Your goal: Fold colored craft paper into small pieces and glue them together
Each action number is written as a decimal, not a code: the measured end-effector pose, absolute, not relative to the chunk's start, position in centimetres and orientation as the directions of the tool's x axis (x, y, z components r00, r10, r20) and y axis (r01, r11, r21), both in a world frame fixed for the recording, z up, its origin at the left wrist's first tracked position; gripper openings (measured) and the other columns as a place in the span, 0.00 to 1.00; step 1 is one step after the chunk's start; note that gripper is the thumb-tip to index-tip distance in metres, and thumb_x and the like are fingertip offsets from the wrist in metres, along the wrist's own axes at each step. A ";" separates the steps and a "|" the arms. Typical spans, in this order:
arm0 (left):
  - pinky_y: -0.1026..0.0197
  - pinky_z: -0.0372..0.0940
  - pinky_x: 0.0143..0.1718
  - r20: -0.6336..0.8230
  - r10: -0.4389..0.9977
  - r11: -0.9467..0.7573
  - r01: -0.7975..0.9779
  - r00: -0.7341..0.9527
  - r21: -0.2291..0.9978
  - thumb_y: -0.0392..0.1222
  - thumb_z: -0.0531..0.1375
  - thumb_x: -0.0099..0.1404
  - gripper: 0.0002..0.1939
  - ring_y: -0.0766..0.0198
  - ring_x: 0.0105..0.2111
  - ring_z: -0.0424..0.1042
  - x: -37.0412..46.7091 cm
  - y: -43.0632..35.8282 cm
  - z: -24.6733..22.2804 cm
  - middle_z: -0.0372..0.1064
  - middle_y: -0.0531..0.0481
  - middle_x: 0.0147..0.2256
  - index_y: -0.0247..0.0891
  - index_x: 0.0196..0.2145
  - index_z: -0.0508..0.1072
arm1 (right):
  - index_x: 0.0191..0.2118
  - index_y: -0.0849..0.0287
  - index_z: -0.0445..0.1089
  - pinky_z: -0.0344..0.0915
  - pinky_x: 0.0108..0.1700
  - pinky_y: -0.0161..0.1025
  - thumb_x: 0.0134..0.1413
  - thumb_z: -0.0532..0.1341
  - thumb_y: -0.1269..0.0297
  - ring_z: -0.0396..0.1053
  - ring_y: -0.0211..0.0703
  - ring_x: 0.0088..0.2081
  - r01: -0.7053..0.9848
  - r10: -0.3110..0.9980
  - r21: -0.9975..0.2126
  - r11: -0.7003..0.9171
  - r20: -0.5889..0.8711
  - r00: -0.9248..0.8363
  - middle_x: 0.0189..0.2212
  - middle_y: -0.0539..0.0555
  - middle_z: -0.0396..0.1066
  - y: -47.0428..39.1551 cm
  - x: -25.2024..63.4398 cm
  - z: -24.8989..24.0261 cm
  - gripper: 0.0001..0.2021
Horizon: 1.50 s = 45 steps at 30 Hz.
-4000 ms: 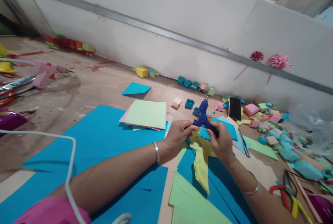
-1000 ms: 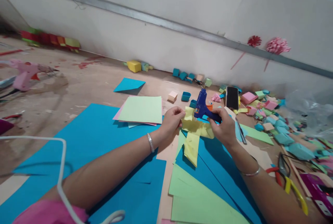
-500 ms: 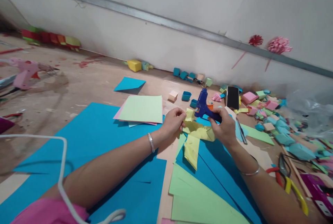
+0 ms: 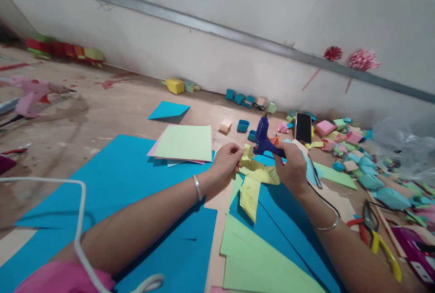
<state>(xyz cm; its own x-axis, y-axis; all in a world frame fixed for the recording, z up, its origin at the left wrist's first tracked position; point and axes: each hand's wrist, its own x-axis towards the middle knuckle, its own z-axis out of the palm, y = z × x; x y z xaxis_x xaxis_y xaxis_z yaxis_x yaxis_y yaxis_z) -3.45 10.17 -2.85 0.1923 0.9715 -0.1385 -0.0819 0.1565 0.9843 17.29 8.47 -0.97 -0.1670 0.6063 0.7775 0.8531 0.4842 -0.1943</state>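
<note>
My right hand (image 4: 292, 167) is wrapped round the handle of a dark blue glue gun (image 4: 262, 136), whose nozzle points up and away from me. Pinched at its left edge by my left hand (image 4: 228, 161) is a folded piece of yellow paper (image 4: 250, 188), creased, with flaps sticking out to several sides. The glue gun is just above and behind this paper. Blue sheets (image 4: 176, 252) and pale green sheets (image 4: 258, 256) lie beneath and in front of it. My left fingertips hide part of the yellow paper's edge.
A stack of square papers (image 4: 185, 143) lies left of my hands. Small folded paper boxes (image 4: 243, 125) stand behind. To the right are a phone (image 4: 303, 127), a cutter knife (image 4: 315, 173), pliers (image 4: 375, 234) and heaped paper pieces (image 4: 369, 166). A pink glue gun (image 4: 30, 95) lies far left; a white cable (image 4: 81, 211) crosses my left arm.
My right hand has shifted slightly left with the blue glue gun, whose nozzle has tipped a little left. My left hand stays on the yellow paper, almost still.
</note>
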 end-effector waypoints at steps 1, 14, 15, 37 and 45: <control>0.73 0.55 0.14 -0.142 0.971 0.160 -0.082 0.192 0.984 0.38 0.55 0.63 0.03 0.74 0.13 0.61 -3.4 10.2 -2.9 0.62 0.57 0.18 0.38 0.30 0.65 | 0.37 0.55 0.66 0.65 0.42 0.47 0.55 0.56 0.70 0.69 0.50 0.38 0.850 0.605 -0.190 0.491 0.777 -0.176 0.34 0.57 0.72 8.5 17.3 -1.0 0.04; 0.72 0.55 0.13 -0.155 0.971 0.173 -0.089 0.183 0.981 0.38 0.56 0.61 0.03 0.73 0.14 0.61 -3.3 10.0 -3.0 0.62 0.56 0.19 0.38 0.30 0.65 | 0.39 0.54 0.66 0.67 0.42 0.42 0.49 0.67 0.62 0.71 0.42 0.36 0.058 0.982 -0.984 0.168 0.173 0.075 0.33 0.50 0.72 8.0 17.2 1.4 0.12; 0.73 0.55 0.13 -0.150 0.972 0.169 -0.091 0.181 0.981 0.38 0.56 0.61 0.03 0.73 0.13 0.61 -3.3 10.0 -3.0 0.62 0.56 0.18 0.38 0.30 0.65 | 0.39 0.54 0.66 0.68 0.42 0.42 0.49 0.67 0.61 0.71 0.41 0.35 -0.020 0.991 -0.992 0.123 0.122 0.059 0.32 0.49 0.72 8.1 17.4 1.5 0.12; 0.71 0.54 0.13 -0.133 0.977 0.148 -0.078 0.166 0.986 0.36 0.58 0.61 0.05 0.74 0.12 0.59 -3.1 10.3 -2.9 0.62 0.57 0.17 0.37 0.28 0.65 | 0.41 0.53 0.65 0.74 0.39 0.48 0.38 0.61 0.73 0.75 0.46 0.36 -0.331 0.996 -0.941 -0.074 -0.085 0.018 0.32 0.50 0.76 8.7 17.7 1.4 0.19; 0.71 0.55 0.13 -0.135 0.976 0.146 -0.054 0.170 0.988 0.36 0.57 0.61 0.05 0.72 0.12 0.61 -3.1 10.2 -2.7 0.62 0.57 0.16 0.37 0.28 0.66 | 0.41 0.53 0.66 0.74 0.41 0.48 0.37 0.66 0.73 0.75 0.47 0.39 -0.295 0.996 -0.952 -0.079 -0.086 0.011 0.34 0.49 0.76 8.3 17.2 1.8 0.21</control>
